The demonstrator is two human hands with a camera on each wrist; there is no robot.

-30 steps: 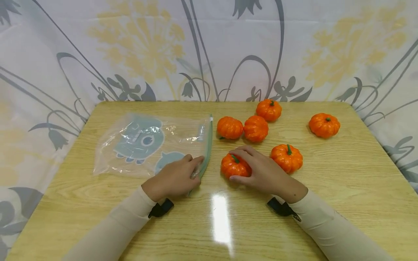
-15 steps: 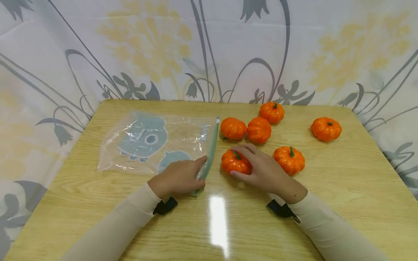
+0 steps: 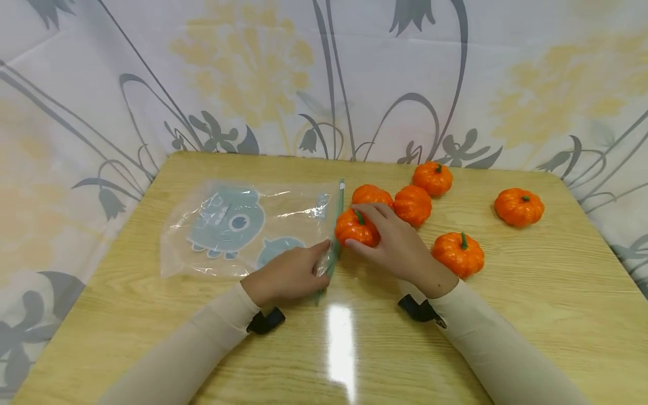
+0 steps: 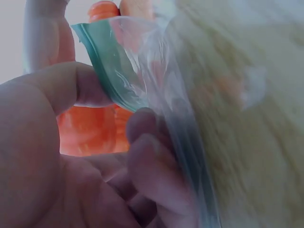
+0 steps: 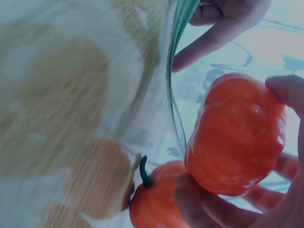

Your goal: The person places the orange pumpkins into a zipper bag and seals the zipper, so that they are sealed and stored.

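Observation:
A clear zip bag (image 3: 288, 199) with a blue cartoon monster print lies flat on the table, its green zip edge facing right. My left hand (image 3: 291, 273) holds this edge near its lower end; in the left wrist view the green zip strip (image 4: 102, 64) passes between thumb and fingers, and the mouth there looks parted. My right hand (image 3: 402, 247) grips a small orange toy pumpkin (image 3: 350, 228) with a green stem, beside the bag's mouth. In the right wrist view the held pumpkin (image 5: 237, 137) sits between thumb and fingers, off the table.
Behind my right hand are pumpkins: one partly hidden (image 3: 372, 194), one next to it (image 3: 412, 206) and one farther back (image 3: 432, 179). Another pumpkin (image 3: 458, 255) stands right of the hand, and one (image 3: 518, 207) lies far right. A patterned curtain (image 3: 374, 73) hangs behind the table.
My right hand has lifted the pumpkin and carried it up and left, toward the bag's green edge. My left hand stays at the bag's mouth. The head view has shifted slightly.

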